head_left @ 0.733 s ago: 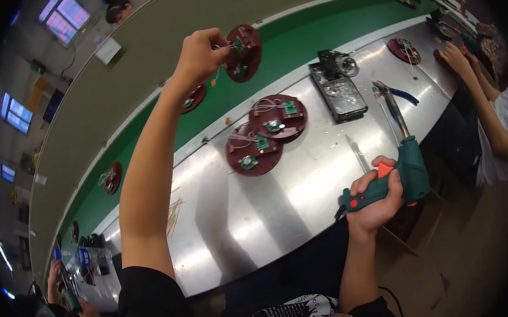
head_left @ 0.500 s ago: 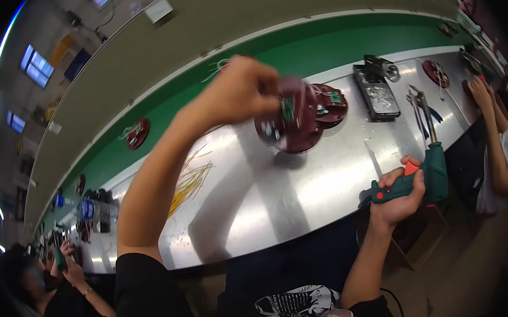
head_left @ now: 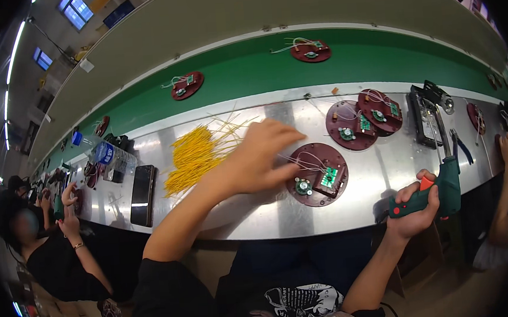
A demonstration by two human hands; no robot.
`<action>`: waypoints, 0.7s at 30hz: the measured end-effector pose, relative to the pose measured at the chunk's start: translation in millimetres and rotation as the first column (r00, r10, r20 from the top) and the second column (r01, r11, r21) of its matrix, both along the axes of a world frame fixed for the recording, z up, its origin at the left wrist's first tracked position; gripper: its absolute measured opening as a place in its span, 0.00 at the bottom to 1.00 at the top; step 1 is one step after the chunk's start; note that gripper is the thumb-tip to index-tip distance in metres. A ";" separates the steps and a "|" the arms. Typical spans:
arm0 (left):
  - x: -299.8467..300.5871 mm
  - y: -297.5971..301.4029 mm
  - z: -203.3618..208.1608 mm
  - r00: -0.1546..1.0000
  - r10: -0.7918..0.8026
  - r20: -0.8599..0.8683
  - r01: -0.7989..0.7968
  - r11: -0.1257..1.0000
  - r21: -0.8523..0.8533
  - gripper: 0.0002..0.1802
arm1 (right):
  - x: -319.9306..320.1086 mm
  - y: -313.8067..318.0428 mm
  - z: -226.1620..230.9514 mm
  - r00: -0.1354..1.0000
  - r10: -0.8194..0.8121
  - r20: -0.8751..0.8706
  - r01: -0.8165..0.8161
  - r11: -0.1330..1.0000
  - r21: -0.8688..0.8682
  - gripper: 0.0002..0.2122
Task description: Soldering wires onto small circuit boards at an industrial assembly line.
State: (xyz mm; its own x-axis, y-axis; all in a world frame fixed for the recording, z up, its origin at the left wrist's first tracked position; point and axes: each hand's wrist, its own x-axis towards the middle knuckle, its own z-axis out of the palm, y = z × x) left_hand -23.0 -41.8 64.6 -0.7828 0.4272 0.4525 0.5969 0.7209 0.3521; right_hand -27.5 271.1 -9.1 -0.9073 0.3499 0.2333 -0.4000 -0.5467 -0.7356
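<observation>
My left hand [head_left: 266, 157] is open above the metal bench, thumb and fingers apart. Its thumb tip is beside the nearest dark-red round cover [head_left: 338, 163], though I cannot tell whether they touch. This cover lies inside up, showing a green circuit board [head_left: 329, 178], a small round part and thin white wires. Two more dark-red covers [head_left: 334, 113] overlap behind it, one resting partly on the other. My right hand [head_left: 414, 221] is closed round the handle of a green soldering gun [head_left: 450, 189] with a red trigger. Its long metal barrel points away from me.
Yellow wires [head_left: 192, 163] form a pile left of my left hand, with a black phone [head_left: 143, 195] and plastic bottle [head_left: 115, 159] beyond. A dark box [head_left: 425, 117] and pliers [head_left: 460, 147] lie right. Covers rest on the green strip [head_left: 242, 77]. Co-workers sit both sides.
My left hand has let go of a dark-red cover held over the bench, and a cover now lies beside it. My right hand keeps its grip. The view has turned slightly.
</observation>
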 end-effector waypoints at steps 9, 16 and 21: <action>20.9 -108.5 3.7 0.746 0.631 0.211 -0.552 0.764 -0.335 0.09 | -4.6 6.9 -3.7 0.997 0.048 0.060 -0.052 0.997 0.064 0.17; 18.2 -127.7 -5.7 0.699 0.651 0.296 -0.561 0.756 -0.337 0.10 | -6.4 16.5 -8.8 0.994 0.075 0.080 -0.087 0.983 0.160 0.17; 22.4 -139.6 -21.4 0.832 0.534 0.149 -0.502 0.840 -0.205 0.10 | -11.0 8.5 -0.6 0.999 -0.007 0.035 -0.002 0.965 0.262 0.17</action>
State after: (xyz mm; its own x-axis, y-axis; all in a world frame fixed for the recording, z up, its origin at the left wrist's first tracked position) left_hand -0.6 -181.5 43.2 -0.9722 -0.0156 0.2335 0.0523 0.9580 0.2818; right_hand -38.5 279.5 -9.7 -0.9157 0.2829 0.2854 -0.3726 -0.3318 -0.8666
